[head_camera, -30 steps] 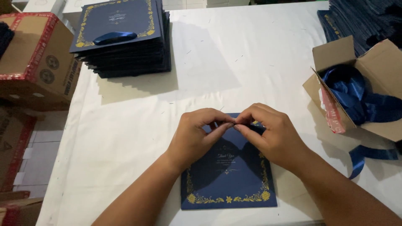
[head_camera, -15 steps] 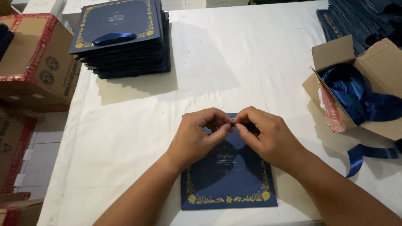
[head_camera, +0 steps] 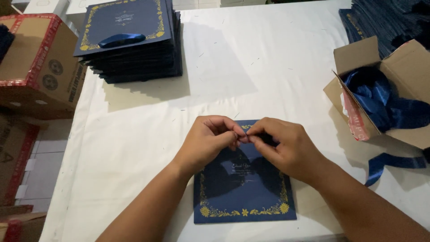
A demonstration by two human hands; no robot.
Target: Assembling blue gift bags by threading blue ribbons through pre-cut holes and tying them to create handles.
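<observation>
A navy paper bag with a gold flower border [head_camera: 244,197] lies flat on the white table [head_camera: 148,148], near its front edge. Both hands meet over the bag's top edge. The left hand [head_camera: 208,141] and the right hand [head_camera: 286,148] have their fingers pinched closed, fingertips touching each other, on something small at that edge; what it is cannot be told. A stack of the same bags [head_camera: 132,42] sits at the far left. An open cardboard box [head_camera: 394,80] holding blue ribbon [head_camera: 380,101] stands to the right.
</observation>
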